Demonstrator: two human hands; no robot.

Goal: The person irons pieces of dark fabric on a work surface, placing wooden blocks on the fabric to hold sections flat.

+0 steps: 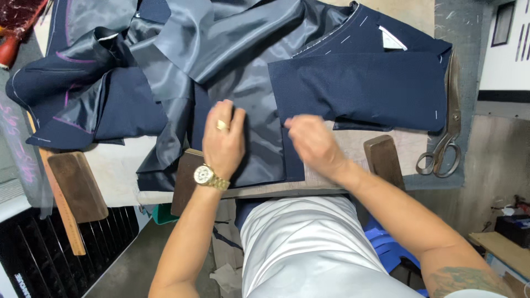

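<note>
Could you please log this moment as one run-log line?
left hand: flat on grey lining | right hand: blurred, at navy fabric edge | scissors: far right, untouched

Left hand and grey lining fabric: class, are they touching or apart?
Touching. The head view shows the left hand lying palm-down with its fingers spread flat on the grey lining fabric, no gap visible beneath them.

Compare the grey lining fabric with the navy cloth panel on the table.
The grey lining is glossy and rumpled into folds; the navy panel is matte and lies flat. The left hand presses on the lining, while the blurred right hand is at the navy panel's lower edge. The navy panel shows white stitch marks; the lining shows none. Both lie on the worktable.
</note>
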